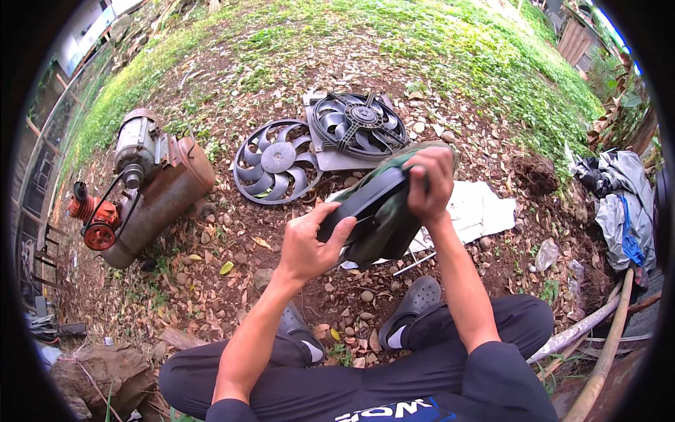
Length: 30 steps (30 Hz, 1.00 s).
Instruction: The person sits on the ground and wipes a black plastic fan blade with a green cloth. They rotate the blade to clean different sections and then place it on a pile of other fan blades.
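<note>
A black plastic part [372, 199] with a curved, rim-like edge is held up in front of my knees. My left hand [311, 245] grips its near left end, thumb on one side and fingers on the other. At the far right end, my right hand [433, 184] holds a dark green cloth [387, 235] against it; this hand is slightly blurred. Folds of the cloth hang around the part and hide much of it. Beyond lie a loose grey fan wheel [278, 158] and a black radiator fan in its shroud [364, 116], both on the ground.
A rusty air compressor [169, 195] with a red pump head [100, 216] stands at the left. White sheet material [480, 208] lies under and right of the held part. Grey plastic sheeting [625, 211], bamboo poles [606, 364] and a log [105, 377] flank me.
</note>
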Motion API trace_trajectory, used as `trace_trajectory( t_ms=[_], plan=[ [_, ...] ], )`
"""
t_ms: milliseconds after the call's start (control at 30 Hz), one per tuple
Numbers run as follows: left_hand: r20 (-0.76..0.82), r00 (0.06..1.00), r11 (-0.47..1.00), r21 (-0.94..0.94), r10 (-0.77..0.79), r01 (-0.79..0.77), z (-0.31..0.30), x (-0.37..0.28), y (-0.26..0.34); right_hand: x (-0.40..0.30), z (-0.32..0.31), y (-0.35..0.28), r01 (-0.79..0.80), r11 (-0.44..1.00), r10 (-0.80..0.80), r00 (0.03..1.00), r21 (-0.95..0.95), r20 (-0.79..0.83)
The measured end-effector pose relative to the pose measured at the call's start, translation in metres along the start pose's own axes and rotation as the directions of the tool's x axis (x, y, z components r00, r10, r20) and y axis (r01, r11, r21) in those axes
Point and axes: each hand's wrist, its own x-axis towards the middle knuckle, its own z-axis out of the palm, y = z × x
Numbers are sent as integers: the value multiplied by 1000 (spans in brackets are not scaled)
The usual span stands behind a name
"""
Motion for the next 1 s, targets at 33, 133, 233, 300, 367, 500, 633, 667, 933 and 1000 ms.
trace_trajectory(
  t_ms=[33, 133, 233, 300, 367, 500, 633, 667, 933, 1000],
  plan=[
    [-45, 992, 992, 58, 116, -114, -2, -1, -9, 0, -2, 13, -67, 997, 64, 996, -41, -57],
    [-62, 994, 995, -41, 89, -92, -5, -1, -16, -19, -9, 47, -295, 955, 289, 942, -10, -173],
    [-50, 993, 993, -30, 110, -111, -9, -4, -18, -26, -11, 48, -363, 932, 360, 909, 26, -210],
    [-7, 996, 996, -34, 84, -84, -13, -9, -15, -31, -14, 40, -382, 924, 377, 892, 32, -249],
    [-34, 985, 986, -12, 166, -167, -14, -14, -21, -31, -15, 35, -367, 929, 365, 898, 38, -247],
    [-126, 985, 990, -53, 121, -129, -12, -29, -34, -9, -18, 17, -292, 956, 294, 937, 38, -188],
    [-238, 963, 989, -39, 128, -141, -2, -38, -70, 0, -9, 14, -241, 971, 240, 965, 2, -110],
    [-281, 950, 988, -42, 133, -151, 2, -39, -82, 0, -4, 12, -230, 973, 231, 970, 19, -79],
    [-166, 973, 970, 206, 160, -125, 7, 10, -36, -8, 1, 25, -218, 973, 217, 976, -71, -23],
    [-155, 976, 959, 263, 150, -106, 13, 22, -12, -8, 1, 24, -180, 979, 181, 983, -94, 2]
  ],
)
